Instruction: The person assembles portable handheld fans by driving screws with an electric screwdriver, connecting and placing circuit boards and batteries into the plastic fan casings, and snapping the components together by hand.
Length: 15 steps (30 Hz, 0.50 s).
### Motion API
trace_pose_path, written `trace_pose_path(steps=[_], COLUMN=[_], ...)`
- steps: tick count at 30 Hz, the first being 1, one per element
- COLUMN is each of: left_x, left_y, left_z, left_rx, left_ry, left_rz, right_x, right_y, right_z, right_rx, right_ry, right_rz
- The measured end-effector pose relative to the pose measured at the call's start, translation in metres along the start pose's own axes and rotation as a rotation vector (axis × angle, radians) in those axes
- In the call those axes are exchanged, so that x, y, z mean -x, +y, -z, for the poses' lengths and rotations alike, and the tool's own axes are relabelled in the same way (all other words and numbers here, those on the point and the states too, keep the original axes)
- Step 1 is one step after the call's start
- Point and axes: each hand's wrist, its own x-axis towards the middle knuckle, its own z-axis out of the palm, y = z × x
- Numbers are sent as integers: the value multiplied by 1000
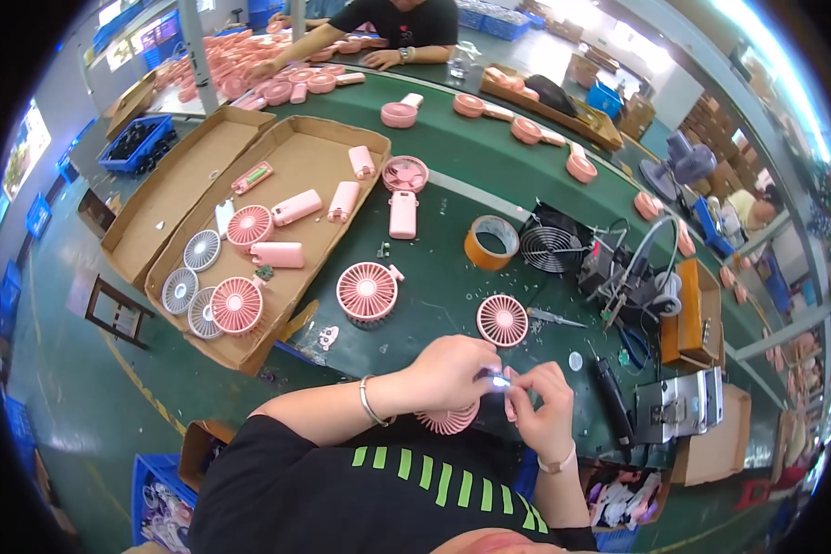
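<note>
My left hand (454, 369) is closed, its fingertips at a small dark piece (489, 375) with a bright shine that I cannot name. Facing it, my right hand (540, 406) pinches at the same spot; a bit of pink shows by its fingertips, its kind hidden. Partly covered by my left hand and wrist is a pink fan head (448, 420) with a slatted grille. Just beyond my hands lies a round pink fan grille (502, 320), and further left another pink fan head (367, 291). A pink handheld fan (403, 197) with its blades exposed rests farther back.
A cardboard tray (319, 148) of pink and white fan parts is at left. Orange tape (490, 243), a black round-grilled fan (549, 247), a screwdriver (556, 319), pliers (634, 347) and a black cylindrical tool (612, 402) lie around the right. Fans line the green belt (489, 138); a co-worker (425, 28) sits beyond.
</note>
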Motion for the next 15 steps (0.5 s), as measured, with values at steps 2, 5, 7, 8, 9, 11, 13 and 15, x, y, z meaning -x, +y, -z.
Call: trace_pose_path(steps=[2, 5, 7, 8, 9, 11, 13, 15], left_x=[-4, -4, -4, -5, -5, -6, -3, -1], left_y=[0, -7, -8, -9, -10, -11, -14, -11], left_z=[6, 4, 2, 3, 3, 3, -1, -3], left_rx=[129, 482, 571, 581, 589, 602, 587, 692], left_ry=[-86, -196, -271, -289, -306, -343, -368, -362], left_rz=[151, 312, 342, 368, 397, 453, 456, 444], right_x=[3, 5, 10, 11, 12, 15, 18, 23], right_y=[0, -5, 4, 12, 20, 23, 17, 18], right_z=[-5, -9, -8, -12, -15, -22, -22, -24], right_rx=[-172, -540, -546, -546, -519, -547, -717, -849], right_ry=[83, 12, -65, -44, -48, 6, -19, -56], right_rz=[-99, -258, -170, -185, -117, -50, -241, -397])
